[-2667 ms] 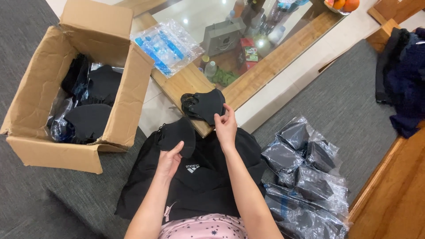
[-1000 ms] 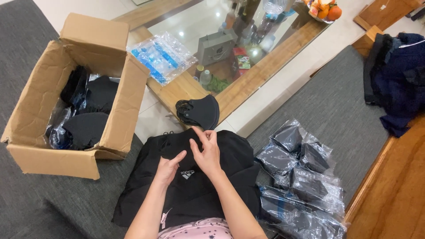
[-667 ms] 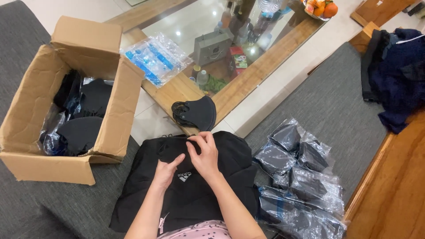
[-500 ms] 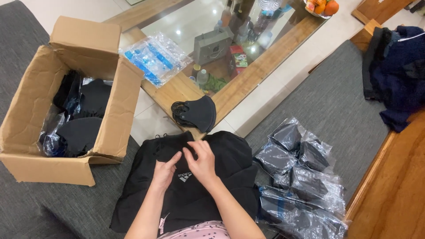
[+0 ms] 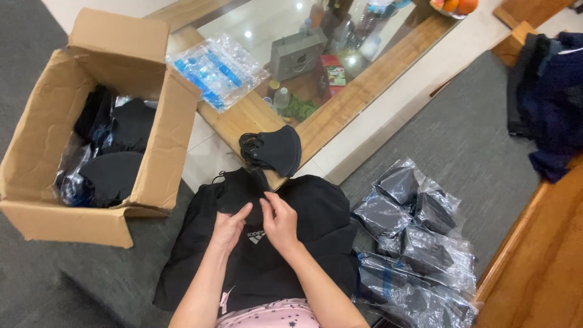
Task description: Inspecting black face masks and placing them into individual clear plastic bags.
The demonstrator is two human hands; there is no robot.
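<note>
My left hand (image 5: 229, 228) and my right hand (image 5: 281, 222) meet over a black face mask (image 5: 242, 189) that lies on a black garment with a small white logo (image 5: 316, 212) spread in front of me. The fingertips of both hands pinch the mask's near edge. Just beyond them, a small stack of black masks (image 5: 274, 149) rests on the corner of the wooden-framed glass table (image 5: 358, 91). The black mask blends into the garment, so its outline is hard to make out.
An open cardboard box (image 5: 42, 121) with black masks and plastic wrap stands at left on the grey carpet. A pile of clear plastic packs holding black masks (image 5: 419, 243) lies at right. A pack of bottles (image 5: 215, 68) sits on the table. Dark clothes (image 5: 552, 103) lie far right.
My right hand left a mask on the stack at the table corner and came back down. Both hands now meet on the mask on the garment.
</note>
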